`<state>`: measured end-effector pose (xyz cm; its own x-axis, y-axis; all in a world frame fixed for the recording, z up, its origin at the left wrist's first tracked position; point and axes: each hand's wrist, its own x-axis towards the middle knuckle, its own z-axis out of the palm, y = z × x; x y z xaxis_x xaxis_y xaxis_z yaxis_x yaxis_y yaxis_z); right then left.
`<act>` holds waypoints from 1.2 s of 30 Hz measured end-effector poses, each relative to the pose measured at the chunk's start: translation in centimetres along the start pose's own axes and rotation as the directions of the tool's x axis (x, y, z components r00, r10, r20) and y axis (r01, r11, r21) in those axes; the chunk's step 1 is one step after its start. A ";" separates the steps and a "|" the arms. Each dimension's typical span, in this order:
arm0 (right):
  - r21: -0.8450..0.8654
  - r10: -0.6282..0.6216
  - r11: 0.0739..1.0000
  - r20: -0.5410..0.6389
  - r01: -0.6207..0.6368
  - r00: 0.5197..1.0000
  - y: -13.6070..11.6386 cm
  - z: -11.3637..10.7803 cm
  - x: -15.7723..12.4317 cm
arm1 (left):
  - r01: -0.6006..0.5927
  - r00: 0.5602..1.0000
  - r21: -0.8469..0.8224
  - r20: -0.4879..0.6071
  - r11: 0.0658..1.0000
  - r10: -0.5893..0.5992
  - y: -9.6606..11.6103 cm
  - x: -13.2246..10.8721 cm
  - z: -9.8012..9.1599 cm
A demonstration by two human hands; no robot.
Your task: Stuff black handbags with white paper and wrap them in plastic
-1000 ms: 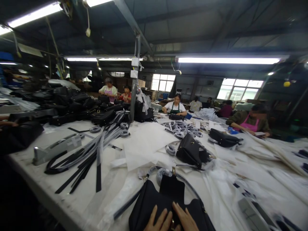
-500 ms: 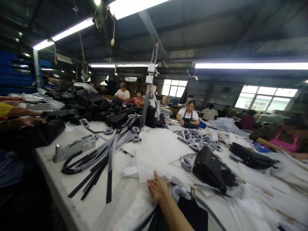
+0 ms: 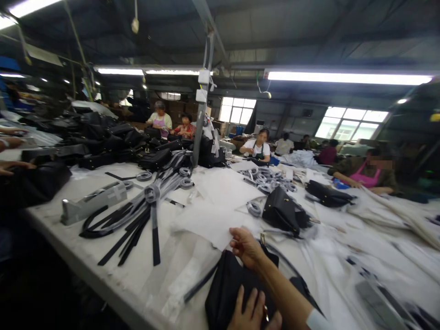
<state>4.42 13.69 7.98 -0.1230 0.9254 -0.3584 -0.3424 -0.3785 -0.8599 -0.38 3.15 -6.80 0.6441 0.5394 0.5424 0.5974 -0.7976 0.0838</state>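
While left hand [image 3: 251,315] rests fingers-spread on black bag [image 3: 220,286] — right hand [image 3: 247,247] pinches white sheet [image 3: 204,227] by edge.

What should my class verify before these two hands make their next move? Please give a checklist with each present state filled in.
1. Left hand lies spread on the black bag: ok.
2. Right hand has its fingertips at the edge of the white sheet: ok.
3. Firmness of that hold: cannot tell.
4. Bag's front fully in sight: not ok; hand and forearm cover part of it.
5. Second bag stands apart from both hands: ok.
6. Dark straps lie apart from both hands: ok.
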 end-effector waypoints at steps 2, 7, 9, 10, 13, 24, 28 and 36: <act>-0.008 -0.011 1.000 0.026 0.011 1.000 -1.7 -4.1 -3.6 | -0.010 1.000 0.059 0.021 0.998 0.008 0.5 -0.2 -1.3; -0.400 0.018 0.916 -0.043 -0.034 0.999 -2.8 -13.7 -11.7 | 0.308 0.941 -0.448 0.277 0.840 -0.197 1.4 0.2 -8.0; -0.578 -0.036 0.813 -0.169 -0.070 0.985 -2.3 -16.1 -13.3 | 0.438 0.897 -0.689 0.292 0.577 -0.332 1.2 0.6 -9.5; -0.641 -0.068 0.762 -0.216 -0.089 0.974 -2.0 -16.9 -13.7 | 0.462 0.858 -0.801 0.297 0.380 -0.418 1.1 0.8 -9.8; -0.776 -0.150 0.617 -0.278 -0.129 0.949 -1.2 -18.4 -13.6 | 0.358 0.696 -0.923 0.366 -0.142 -0.617 0.4 1.2 -9.6; -0.975 -0.572 -0.184 0.007 -0.120 0.820 -0.7 -17.4 -14.7 | 0.414 0.577 -0.859 0.504 -0.302 -0.642 -0.6 2.4 -9.9; -0.929 -0.643 -0.320 0.357 0.187 0.677 -0.6 -13.6 -15.3 | 0.479 0.546 -0.843 0.503 -0.243 -0.670 -0.4 2.7 -9.1; -0.952 -0.356 0.005 0.284 0.306 0.890 6.2 -13.5 -9.4 | 0.526 0.611 -0.850 0.402 -0.029 -0.682 -0.2 2.4 -8.0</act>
<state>16.01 2.44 1.14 -0.2525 0.9634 0.0903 0.8474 0.2652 -0.4601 -2.77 2.45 1.14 0.1785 0.9820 -0.0618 -0.0846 0.0779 0.9934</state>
